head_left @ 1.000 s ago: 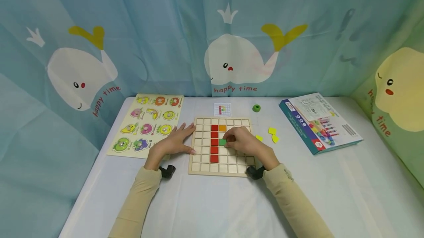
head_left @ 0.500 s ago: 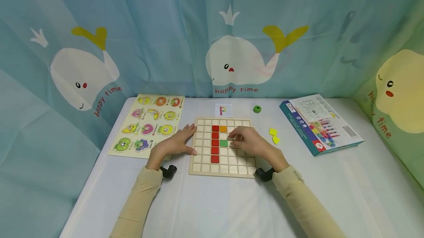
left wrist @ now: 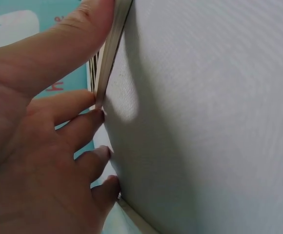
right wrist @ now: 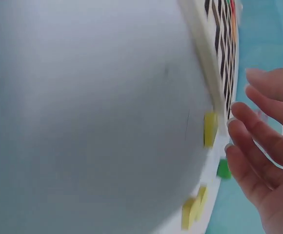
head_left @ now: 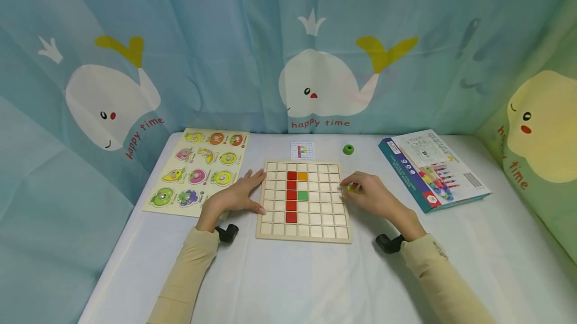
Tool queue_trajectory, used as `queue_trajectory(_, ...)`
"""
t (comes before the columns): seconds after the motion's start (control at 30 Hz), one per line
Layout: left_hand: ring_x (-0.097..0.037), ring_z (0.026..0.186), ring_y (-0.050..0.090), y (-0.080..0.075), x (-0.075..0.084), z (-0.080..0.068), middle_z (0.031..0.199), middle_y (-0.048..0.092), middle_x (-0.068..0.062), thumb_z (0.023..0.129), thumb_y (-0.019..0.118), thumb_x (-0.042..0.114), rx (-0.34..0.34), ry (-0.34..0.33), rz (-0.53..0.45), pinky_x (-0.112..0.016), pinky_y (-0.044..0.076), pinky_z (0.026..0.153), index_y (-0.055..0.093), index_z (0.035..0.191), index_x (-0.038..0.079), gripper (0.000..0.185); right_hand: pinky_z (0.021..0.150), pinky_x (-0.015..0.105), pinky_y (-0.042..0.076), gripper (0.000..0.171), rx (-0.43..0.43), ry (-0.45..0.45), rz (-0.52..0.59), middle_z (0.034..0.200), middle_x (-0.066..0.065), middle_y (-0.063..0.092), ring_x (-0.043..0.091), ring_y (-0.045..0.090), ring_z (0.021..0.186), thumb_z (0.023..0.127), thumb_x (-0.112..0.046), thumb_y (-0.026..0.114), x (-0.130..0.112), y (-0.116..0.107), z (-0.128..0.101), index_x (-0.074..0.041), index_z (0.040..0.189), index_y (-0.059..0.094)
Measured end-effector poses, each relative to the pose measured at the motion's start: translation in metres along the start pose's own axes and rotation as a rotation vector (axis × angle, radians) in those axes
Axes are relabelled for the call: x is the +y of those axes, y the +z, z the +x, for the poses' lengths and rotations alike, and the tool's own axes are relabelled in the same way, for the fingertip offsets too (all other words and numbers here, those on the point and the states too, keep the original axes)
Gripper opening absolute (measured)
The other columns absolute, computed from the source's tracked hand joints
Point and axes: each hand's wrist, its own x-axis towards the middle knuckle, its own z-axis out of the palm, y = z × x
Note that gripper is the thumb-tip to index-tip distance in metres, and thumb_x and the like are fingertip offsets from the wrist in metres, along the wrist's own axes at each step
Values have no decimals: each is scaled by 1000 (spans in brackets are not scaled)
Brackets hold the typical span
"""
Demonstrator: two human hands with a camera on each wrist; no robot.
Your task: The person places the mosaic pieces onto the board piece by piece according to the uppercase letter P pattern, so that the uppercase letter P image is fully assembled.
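5 red tiles [head_left: 291,195]; 1 orange tile [head_left: 302,176]; 1 green tile [head_left: 303,195]

Bare tablecloth [head_left: 288,284] lies open before the grid board [head_left: 303,236].

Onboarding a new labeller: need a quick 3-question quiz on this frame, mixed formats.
1. True or false: the left hand lies flat against the left edge of the grid board.
2. Which colour is the single tile just right of the red column? A) blue B) green C) purple
3. Fill in: the right hand is off the board's right side, with its fingertips at a ____ tile on the table.

Key: 1 true; 2 B; 3 yellow. In the right wrist view the fingers are straight and hold nothing.
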Motion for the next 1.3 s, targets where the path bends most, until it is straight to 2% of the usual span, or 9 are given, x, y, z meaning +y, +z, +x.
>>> queue_trajectory(0.2,-37,160,-3,1,0,1,174,9,-11,84,86,32,2,11,10,-60,6,129,18,166,9,109,78,41,57,19,43,22,-22,105,14,74,24,64,88,92,-3,71,17,-17,-10,0,110,76)
queue_trajectory(0.43,-37,160,-3,1,0,1,174,9,-12,84,86,33,4,17,22,-58,4,130,18,166,8,109,73,29,53,22,37,130,2,104,13,74,23,64,88,95,-9,70,37,-31,-16,-1,116,74)
queue_trajectory(0.6,-37,160,-3,0,1,0,174,9,-12,84,86,32,6,19,20,-58,4,130,18,166,8,109,78,31,52,25,-4,210,28,106,12,73,24,63,91,96,-12,69,44,-35,-15,-3,119,73)
queue_trajectory(0.8,-36,160,-3,0,1,-1,174,8,-14,84,86,31,2,30,10,-55,4,131,17,165,6,109,83,36,53,25,-9,227,12,110,14,73,26,64,94,96,-12,70,50,-36,-14,-2,119,73)
queue_trajectory(1.03,-36,161,-1,0,-1,1,174,5,-15,84,86,30,0,38,-12,-57,10,130,16,165,6,110,82,38,55,29,13,260,8,112,19,72,30,66,99,96,-16,72,54,-37,-10,2,119,71)
queue_trajectory(1.3,-38,160,0,0,0,0,173,4,-18,85,85,29,-3,43,-24,-58,11,130,15,165,4,109,79,35,52,32,-33,311,3,109,20,70,27,61,92,96,-19,72,56,-36,-2,4,119,70)
